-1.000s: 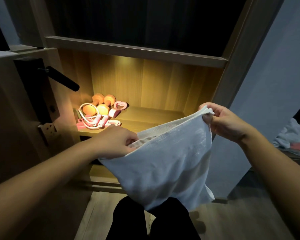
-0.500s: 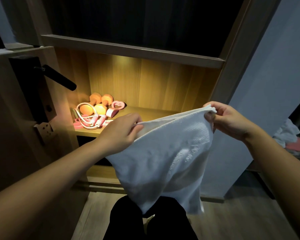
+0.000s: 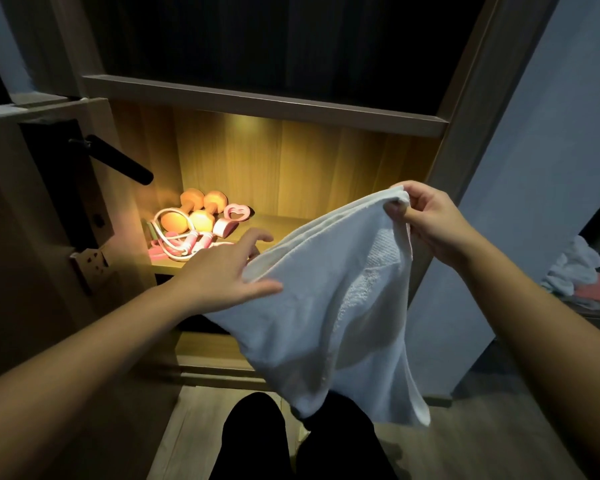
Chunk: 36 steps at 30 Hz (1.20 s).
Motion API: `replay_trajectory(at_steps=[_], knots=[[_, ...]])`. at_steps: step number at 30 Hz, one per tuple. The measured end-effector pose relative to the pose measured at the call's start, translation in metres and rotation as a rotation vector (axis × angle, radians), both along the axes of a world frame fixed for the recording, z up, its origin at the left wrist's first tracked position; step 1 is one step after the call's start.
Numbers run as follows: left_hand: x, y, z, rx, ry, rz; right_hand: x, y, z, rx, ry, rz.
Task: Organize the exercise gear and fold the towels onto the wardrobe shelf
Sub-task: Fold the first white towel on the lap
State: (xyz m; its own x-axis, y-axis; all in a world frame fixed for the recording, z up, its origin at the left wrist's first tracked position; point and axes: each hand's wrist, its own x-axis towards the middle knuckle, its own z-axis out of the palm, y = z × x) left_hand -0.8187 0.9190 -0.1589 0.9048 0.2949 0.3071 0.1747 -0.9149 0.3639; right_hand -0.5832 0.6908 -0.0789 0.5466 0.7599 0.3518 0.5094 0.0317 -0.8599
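The left hand point(image 3: 222, 268) releases its corner — fingers straight against the towel point(image 3: 326, 306) — while the right hand point(image 3: 433, 223) pinches the top; another fold seems due.

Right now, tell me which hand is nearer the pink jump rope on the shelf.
Left. The left hand is just right of the jump rope; the right hand pinches a corner of the towel, much farther right.
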Motion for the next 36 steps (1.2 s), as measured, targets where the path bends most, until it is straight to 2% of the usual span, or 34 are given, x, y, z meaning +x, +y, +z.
replay_trajectory(at_steps=[3, 8, 10, 13, 14, 15, 17, 18, 20, 22, 24, 26, 27, 31, 36], knots=[[-0.005, 0.018, -0.009, 0.119, 0.193, 0.059, 0.006, 0.001, 0.006, -0.017, -0.017, -0.004], [0.010, 0.055, 0.021, -0.068, 0.118, 0.104, 0.032, -0.003, 0.011, -0.092, -0.037, -0.091], [0.024, 0.064, 0.044, -0.293, -0.080, 0.172, 0.048, -0.004, 0.017, -0.059, -0.010, -0.156], [0.047, 0.063, 0.077, -0.861, -0.510, 0.167, 0.066, 0.009, 0.029, 0.173, 0.007, -0.322], [0.057, 0.059, 0.080, -1.005, -0.560, 0.139, 0.070, 0.017, 0.029, 0.233, 0.006, -0.384], [0.066, 0.052, 0.077, -1.083, -0.527, 0.130, 0.072, 0.025, 0.023, 0.200, -0.017, -0.448], [0.078, 0.039, 0.067, -0.994, -0.404, 0.196, 0.072, 0.034, 0.004, -0.062, -0.080, -0.527], [0.081, 0.040, 0.069, -0.923, -0.421, 0.233, 0.074, 0.036, -0.002, -0.136, -0.091, -0.530], [0.082, 0.052, 0.085, -0.859, -0.606, 0.268, 0.073, 0.036, 0.004, -0.024, -0.080, -0.535], [0.085, 0.060, 0.110, -0.755, -0.768, 0.323, 0.065, 0.045, 0.025, 0.253, -0.104, -0.577], [0.097, 0.056, 0.118, -0.661, -0.703, 0.430, 0.052, 0.063, 0.031, 0.392, -0.025, -0.584], [0.104, 0.047, 0.106, -0.541, -0.492, 0.542, 0.042, 0.075, 0.019, 0.235, -0.008, -0.563], [0.105, 0.048, 0.103, -0.501, -0.483, 0.554, 0.045, 0.074, 0.015, 0.182, -0.045, -0.555], [0.094, 0.068, 0.114, -0.577, -0.666, 0.566, 0.065, 0.057, 0.033, 0.241, -0.053, -0.609], [0.095, 0.067, 0.105, -0.600, -0.671, 0.461, 0.078, 0.057, 0.036, 0.169, 0.143, -0.543]])
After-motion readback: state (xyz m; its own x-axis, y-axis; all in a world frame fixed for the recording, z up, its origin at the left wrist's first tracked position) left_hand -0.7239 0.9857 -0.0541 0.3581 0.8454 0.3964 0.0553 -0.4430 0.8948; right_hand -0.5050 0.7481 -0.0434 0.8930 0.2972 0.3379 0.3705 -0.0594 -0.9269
